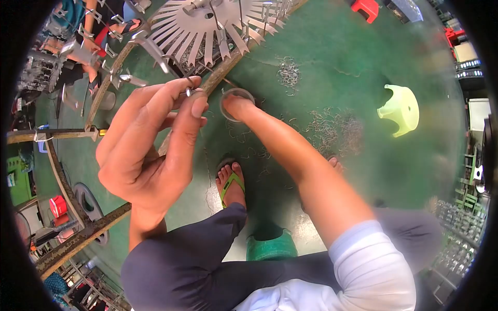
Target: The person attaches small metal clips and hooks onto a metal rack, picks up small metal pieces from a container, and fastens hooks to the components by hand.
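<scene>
Raised at the centre-left, my left hand (155,140) pinches a small shiny metal piece (189,92) between thumb and index finger. My right hand (237,105) reaches down into a round container (223,110); its fingers are hidden inside. Just above my left hand, a slotted metal disc (194,26) with fork-tipped spokes lies by a rusty frame bar (225,67). Bent metal hooks (150,49) hang around the disc.
Thin wire pieces (288,72) are scattered on the green floor (321,46). A yellow-green stool (407,110) stands at the right, a red stool (367,9) at the top. A green seat (271,248) is under me. Another person's arm (89,20) shows at upper left.
</scene>
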Available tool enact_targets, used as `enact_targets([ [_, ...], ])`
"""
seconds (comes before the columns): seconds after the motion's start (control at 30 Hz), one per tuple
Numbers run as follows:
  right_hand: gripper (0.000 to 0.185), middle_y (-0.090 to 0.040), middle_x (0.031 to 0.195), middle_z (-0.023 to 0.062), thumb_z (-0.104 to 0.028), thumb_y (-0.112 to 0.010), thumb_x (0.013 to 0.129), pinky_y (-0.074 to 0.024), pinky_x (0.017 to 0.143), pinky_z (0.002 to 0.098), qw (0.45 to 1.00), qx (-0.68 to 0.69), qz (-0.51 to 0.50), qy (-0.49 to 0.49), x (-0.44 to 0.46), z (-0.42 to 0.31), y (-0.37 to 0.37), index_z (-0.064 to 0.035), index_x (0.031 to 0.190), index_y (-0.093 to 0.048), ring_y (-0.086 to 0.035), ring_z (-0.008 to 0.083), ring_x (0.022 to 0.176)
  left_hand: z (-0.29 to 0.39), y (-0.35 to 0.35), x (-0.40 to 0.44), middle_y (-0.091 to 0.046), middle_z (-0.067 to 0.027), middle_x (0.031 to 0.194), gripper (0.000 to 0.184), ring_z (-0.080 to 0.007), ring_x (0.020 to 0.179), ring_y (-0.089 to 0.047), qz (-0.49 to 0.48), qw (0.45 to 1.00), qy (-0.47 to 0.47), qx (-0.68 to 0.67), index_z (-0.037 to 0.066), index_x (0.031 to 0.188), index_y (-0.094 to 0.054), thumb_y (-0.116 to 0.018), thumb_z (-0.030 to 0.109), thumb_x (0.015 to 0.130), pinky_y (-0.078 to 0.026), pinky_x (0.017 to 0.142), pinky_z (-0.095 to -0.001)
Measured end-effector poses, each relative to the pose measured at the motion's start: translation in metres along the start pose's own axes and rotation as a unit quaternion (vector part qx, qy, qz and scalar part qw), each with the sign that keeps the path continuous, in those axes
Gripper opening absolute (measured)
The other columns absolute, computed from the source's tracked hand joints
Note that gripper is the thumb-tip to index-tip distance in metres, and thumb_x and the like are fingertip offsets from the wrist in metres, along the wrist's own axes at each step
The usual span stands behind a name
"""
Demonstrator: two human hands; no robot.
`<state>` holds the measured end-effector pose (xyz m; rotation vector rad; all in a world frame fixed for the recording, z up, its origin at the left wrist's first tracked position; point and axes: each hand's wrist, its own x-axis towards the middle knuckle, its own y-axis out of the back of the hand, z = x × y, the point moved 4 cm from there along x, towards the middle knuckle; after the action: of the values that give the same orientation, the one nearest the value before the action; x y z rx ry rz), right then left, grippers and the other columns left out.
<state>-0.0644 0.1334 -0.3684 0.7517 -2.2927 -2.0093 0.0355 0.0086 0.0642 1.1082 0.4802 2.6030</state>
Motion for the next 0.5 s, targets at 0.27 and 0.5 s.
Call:
enact_targets([
  [0.27,0.026,-0.074,0.119,0.0184,-0.009,-0.067,0.087,-0.0604,0.086,0.0406,0.995,0.038,-0.068,-0.059,-0.054,0.006,0.022,-0.0048,0.111,-0.076,-0.074,0.0306,0.107,-0.003,0.004,-0.002,-0.071,-0.0215,0.100,0.020,-0.0212,0.080,-0.072,0.032,0.999,-0.003,-0.013,-0.014,0.111,-0.069,-0.069,-0.010,0.091,-0.063,0.063,-0.0291],
  [0.5,0.030,-0.074,0.120,0.0177,-0.011,-0.068,0.086,-0.0559,0.096,0.0451,0.991,-0.113,-0.015,0.069,-0.049,0.004,-0.011,-0.0045,0.113,-0.077,-0.070,0.0308,0.116,-0.004,0.004,-0.002,-0.070,-0.0232,0.103,0.018,-0.0228,0.083,-0.073,-0.002,1.000,-0.013,-0.004,-0.014,0.111,-0.069,-0.067,-0.009,0.094,-0.065,0.065,-0.0305],
])
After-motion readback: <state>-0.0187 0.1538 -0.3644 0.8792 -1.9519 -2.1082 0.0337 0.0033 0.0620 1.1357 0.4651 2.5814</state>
